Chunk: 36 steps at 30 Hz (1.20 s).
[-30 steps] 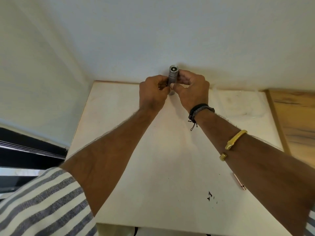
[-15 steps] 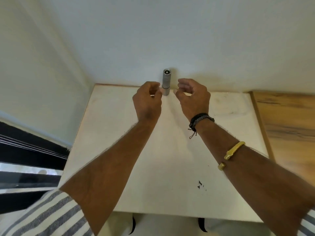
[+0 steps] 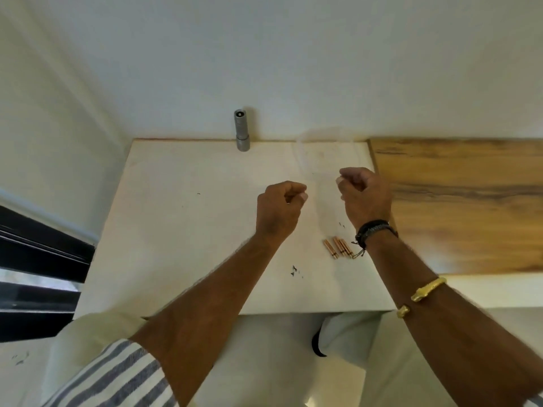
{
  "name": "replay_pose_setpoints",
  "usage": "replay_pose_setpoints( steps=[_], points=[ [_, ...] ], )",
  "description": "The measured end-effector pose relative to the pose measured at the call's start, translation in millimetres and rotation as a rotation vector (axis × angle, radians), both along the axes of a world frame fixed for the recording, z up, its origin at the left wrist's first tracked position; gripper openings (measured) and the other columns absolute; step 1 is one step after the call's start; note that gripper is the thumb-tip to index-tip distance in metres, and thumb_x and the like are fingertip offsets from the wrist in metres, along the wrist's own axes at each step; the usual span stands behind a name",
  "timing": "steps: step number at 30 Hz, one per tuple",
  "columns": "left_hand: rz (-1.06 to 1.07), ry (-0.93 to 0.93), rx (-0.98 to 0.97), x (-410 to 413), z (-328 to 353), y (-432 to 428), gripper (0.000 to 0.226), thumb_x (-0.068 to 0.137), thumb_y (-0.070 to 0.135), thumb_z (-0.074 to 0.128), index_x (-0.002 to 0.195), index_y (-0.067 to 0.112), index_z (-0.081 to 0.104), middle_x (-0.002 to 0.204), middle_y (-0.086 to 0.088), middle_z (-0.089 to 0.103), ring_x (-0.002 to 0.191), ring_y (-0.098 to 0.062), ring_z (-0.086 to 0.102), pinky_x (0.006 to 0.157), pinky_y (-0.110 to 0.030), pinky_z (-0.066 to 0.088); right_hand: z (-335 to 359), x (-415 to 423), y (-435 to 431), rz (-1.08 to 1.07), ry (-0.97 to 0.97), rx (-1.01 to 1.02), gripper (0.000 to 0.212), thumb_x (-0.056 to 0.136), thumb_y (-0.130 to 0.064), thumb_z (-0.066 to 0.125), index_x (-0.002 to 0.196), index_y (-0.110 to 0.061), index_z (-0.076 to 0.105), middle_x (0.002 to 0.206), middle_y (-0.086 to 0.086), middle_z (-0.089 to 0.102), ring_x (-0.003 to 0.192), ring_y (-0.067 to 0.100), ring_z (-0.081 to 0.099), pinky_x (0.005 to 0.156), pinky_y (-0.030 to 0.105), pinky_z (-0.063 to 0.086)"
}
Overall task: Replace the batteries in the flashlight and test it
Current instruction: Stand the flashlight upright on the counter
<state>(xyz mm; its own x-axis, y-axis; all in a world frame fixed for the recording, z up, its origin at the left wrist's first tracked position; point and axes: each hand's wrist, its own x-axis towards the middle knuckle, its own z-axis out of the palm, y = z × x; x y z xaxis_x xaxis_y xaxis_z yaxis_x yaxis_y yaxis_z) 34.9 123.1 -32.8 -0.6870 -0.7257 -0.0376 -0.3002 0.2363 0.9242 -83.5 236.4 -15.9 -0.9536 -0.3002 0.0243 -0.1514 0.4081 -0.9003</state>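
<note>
Flashlight (image 3: 242, 130) upright by wall, unlabelled copper batteries (image 3: 338, 247) near right wrist

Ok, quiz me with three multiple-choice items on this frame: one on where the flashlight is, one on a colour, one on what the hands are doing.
1. Where is the flashlight?
A. At the table's far edge by the wall
B. In the left hand
C. On the wooden board

2. What colour are the batteries?
A. Black
B. Copper
C. Green

3. What are the left hand and right hand doing?
A. Gripping the flashlight
B. Pinching a battery
C. Loosely curled, holding nothing

Answers: 1 A, it stands upright against the wall; 2 B, their casings shine copper; 3 C, no object shows in either hand.
</note>
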Motion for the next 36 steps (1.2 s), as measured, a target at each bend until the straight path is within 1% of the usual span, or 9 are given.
replay_pose_setpoints(
  steps=[4, 7, 11, 15, 18, 25, 28, 32, 36],
  points=[
    [-0.302, -0.134, -0.124, 12, -4, 30, 0.034, 0.085, 0.02, 0.076, 0.118, 0.014, 0.071, 0.115, -0.003, 0.072, 0.097, -0.013, 0.067, 0.088, -0.031, 0.057, -9, 9, 47, 0.076, -0.093, 0.233, 0.012, 0.084, -0.018, 0.078, 0.093, -0.025, 0.076, 0.084, -0.008, 0.072, 0.085, 0.018, 0.072, 0.081, 0.044, 0.063],
    [-0.466, -0.235, -0.244, 23, -10, 48, 0.033, 0.086, 0.02, 0.075, 0.118, 0.015, 0.07, 0.119, -0.003, 0.068, 0.103, -0.017, 0.063, 0.093, -0.034, 0.053, -19, 24, 72, 0.145, -0.102, 0.445, 0.018, 0.082, -0.026, 0.08, 0.099, -0.023, 0.077, 0.094, -0.005, 0.075, 0.091, 0.017, 0.07, 0.086, 0.035, 0.059],
    [-0.528, -0.325, -0.398, 31, -18, 64, 0.03, 0.093, 0.022, 0.066, 0.123, 0.018, 0.068, 0.125, -0.002, 0.066, 0.113, -0.019, 0.056, 0.098, -0.028, 0.041, -26, 44, 83, 0.156, -0.07, 0.6, 0.032, 0.081, -0.041, 0.081, 0.107, -0.023, 0.074, 0.098, -0.004, 0.074, 0.086, 0.014, 0.064, 0.077, 0.027, 0.051],
    [-0.572, -0.336, -0.552, 34, -19, 69, 0.026, 0.097, 0.019, 0.061, 0.121, 0.018, 0.071, 0.119, -0.004, 0.067, 0.107, -0.02, 0.055, 0.087, -0.028, 0.044, -25, 53, 83, 0.18, -0.015, 0.641, 0.026, 0.081, -0.032, 0.083, 0.103, -0.023, 0.074, 0.096, -0.002, 0.075, 0.089, 0.02, 0.069, 0.076, 0.031, 0.055],
    [-0.603, -0.341, -0.63, 34, -17, 71, 0.023, 0.098, 0.019, 0.059, 0.116, 0.018, 0.073, 0.113, -0.005, 0.067, 0.101, -0.019, 0.055, 0.084, -0.032, 0.051, -23, 52, 81, 0.195, -0.013, 0.676, 0.019, 0.081, -0.03, 0.083, 0.097, -0.022, 0.074, 0.095, -0.001, 0.074, 0.083, 0.018, 0.065, 0.073, 0.029, 0.053],
    [-0.583, -0.315, -0.633, 33, -24, 68, 0.023, 0.099, 0.02, 0.056, 0.114, 0.015, 0.073, 0.108, -0.006, 0.07, 0.096, -0.02, 0.057, 0.083, -0.032, 0.05, -20, 44, 76, 0.273, 0.033, 0.715, 0.01, 0.09, -0.027, 0.075, 0.096, -0.02, 0.076, 0.099, 0.002, 0.074, 0.093, 0.023, 0.068, 0.08, 0.034, 0.056],
    [-0.457, -0.245, -0.6, 26, -15, 61, 0.02, 0.098, 0.02, 0.057, 0.107, 0.015, 0.075, 0.099, -0.007, 0.07, 0.09, -0.021, 0.058, 0.079, -0.037, 0.052, -13, 28, 67, 0.256, 0.077, 0.65, 0.007, 0.09, -0.024, 0.072, 0.096, -0.023, 0.075, 0.1, 0.0, 0.073, 0.094, 0.023, 0.067, 0.077, 0.035, 0.056],
    [-0.244, -0.136, -0.613, -4, 7, 37, 0.016, 0.096, 0.018, 0.06, 0.095, 0.012, 0.076, 0.088, -0.008, 0.067, 0.081, -0.023, 0.059, 0.07, -0.038, 0.051, 4, -9, 33, 0.256, 0.22, 0.546, 0.007, 0.092, -0.025, 0.069, 0.096, -0.021, 0.073, 0.103, 0.003, 0.07, 0.094, 0.025, 0.064, 0.083, 0.046, 0.056],
    [-0.122, -0.104, -0.558, -45, 20, 3, 0.018, 0.096, 0.022, 0.059, 0.103, 0.018, 0.075, 0.096, -0.003, 0.066, 0.089, -0.018, 0.056, 0.075, -0.028, 0.042, 17, -49, -6, 0.255, 0.314, 0.522, 0.007, 0.093, -0.025, 0.069, 0.098, -0.022, 0.072, 0.102, 0.002, 0.07, 0.094, 0.023, 0.064, 0.078, 0.039, 0.054]
  ],
)
